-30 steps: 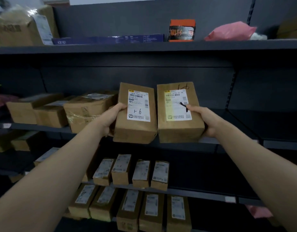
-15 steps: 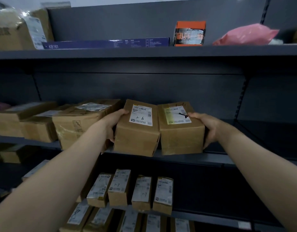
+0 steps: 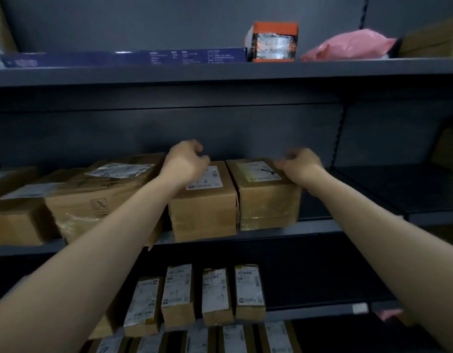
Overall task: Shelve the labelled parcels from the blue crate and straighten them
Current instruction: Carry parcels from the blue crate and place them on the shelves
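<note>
Two parcels (image 3: 203,200) are sitting touching on the middle shelf (image 3: 319,226); left hand (image 3: 186,161) and right hand (image 3: 300,165) are poising over them, grips curled, empty. Next, probably straightening: squaring their fronts.

Hands: 2 – left hand (image 3: 184,161), right hand (image 3: 300,164)
Parcels under hands: 2 – left parcel (image 3: 205,207), right parcel (image 3: 268,200)
Bigger boxes (image 3: 93,200), to L: min 3
Small parcels (image 3: 178,294), row below: 4
Top shelf (image 3: 220,72): orange box (image 3: 274,40) x1, pink bag (image 3: 347,45) x1, blue flat box (image 3: 144,57) x1
</note>
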Tool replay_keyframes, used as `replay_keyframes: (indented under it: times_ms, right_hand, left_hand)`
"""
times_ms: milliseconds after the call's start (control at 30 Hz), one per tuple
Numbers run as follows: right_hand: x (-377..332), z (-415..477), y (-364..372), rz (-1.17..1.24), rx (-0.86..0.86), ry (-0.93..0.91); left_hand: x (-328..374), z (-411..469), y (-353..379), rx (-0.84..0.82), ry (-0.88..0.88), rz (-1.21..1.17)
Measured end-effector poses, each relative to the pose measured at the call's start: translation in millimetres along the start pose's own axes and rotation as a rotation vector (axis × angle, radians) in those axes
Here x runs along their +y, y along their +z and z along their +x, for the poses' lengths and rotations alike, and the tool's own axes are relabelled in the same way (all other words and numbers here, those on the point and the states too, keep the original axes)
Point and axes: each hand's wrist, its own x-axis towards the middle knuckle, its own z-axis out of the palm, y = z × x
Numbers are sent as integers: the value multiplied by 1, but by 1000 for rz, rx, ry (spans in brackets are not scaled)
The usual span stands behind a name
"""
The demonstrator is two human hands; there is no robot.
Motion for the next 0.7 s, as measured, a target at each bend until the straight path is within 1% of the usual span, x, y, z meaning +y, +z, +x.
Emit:
replay_keyframes:
  times_ms: [67,133,200,267,367,500,700]
  right_hand:
    - [-11,-20,-6,-293,-2,-108]
    - [-16,-44,-15,-571,34,-209]
    - [-20,-72,-30,-758,137,-265]
    - [-20,-99,-50,-880,250,-279]
    - [-12,-138,-85,-995,356,-202]
    - [9,-195,-140,-1148,474,-43]
    - [48,-306,-242,-1330,646,221]
  left_hand:
    - [23,-10,5,-41,209,71]
    - [48,-22,14,-41,415,148]
    - [74,-37,23,-14,576,197]
    - [99,-53,33,13,717,212]
    - [135,-83,50,46,892,193]
    - [192,-135,75,25,1107,135]
    - [299,-246,110,-10,1362,-34]
